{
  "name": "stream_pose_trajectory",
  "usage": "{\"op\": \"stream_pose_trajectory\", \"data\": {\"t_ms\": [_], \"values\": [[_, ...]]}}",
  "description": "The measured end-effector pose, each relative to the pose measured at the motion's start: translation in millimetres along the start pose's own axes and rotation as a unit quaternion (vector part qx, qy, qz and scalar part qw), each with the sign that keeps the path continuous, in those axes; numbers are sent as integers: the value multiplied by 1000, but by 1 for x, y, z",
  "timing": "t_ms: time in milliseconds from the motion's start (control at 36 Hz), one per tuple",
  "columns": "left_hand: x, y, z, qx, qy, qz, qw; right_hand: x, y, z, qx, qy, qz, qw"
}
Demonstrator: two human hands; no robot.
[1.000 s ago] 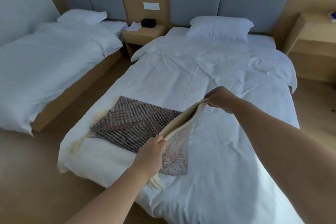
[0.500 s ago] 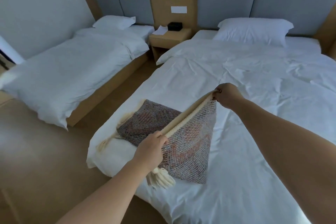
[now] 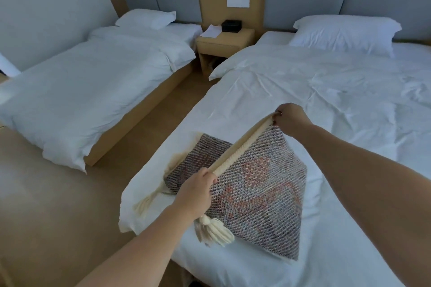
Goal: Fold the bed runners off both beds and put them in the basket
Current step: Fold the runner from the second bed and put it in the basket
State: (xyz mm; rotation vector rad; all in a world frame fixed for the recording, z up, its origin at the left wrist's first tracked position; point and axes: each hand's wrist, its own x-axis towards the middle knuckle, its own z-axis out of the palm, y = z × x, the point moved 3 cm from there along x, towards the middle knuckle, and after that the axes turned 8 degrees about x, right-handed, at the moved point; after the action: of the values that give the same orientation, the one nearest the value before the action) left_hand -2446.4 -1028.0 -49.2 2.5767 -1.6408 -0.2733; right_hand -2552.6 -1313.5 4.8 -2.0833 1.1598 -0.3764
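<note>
Runner (image 3: 256,189): partly raised; the rest lay on the near bed (image 3: 338,105).
Left hand (image 3: 198,191): gripped the cream edge's near corner.
Right hand (image 3: 289,116): pinched the far corner; edge taut, probably for a square fold.
Basket: not in view.

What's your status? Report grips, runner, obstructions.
Left grip holds runner by cream edge near tassel. Right grip pinches far end. Half lifted off bed. Basket not in view.
</note>
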Motion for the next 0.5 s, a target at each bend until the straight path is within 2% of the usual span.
{"op": "stream_pose_trajectory", "data": {"t_ms": [83, 194, 333, 500], "values": [[33, -66, 18, -8, -36, 28, 999, 34, -20, 54, -9, 16, 39, 999], [50, -108, 31, -42, -66, 43, 996, 60, -38, 98, -28, 29, 59, 997], [78, -182, 53, -68, -114, 30, 991, 97, -64, 177, -55, 18, 95, 994], [107, -240, 91, -85, -171, 25, 981, 136, -73, 251, -101, -17, 125, 987]]}}
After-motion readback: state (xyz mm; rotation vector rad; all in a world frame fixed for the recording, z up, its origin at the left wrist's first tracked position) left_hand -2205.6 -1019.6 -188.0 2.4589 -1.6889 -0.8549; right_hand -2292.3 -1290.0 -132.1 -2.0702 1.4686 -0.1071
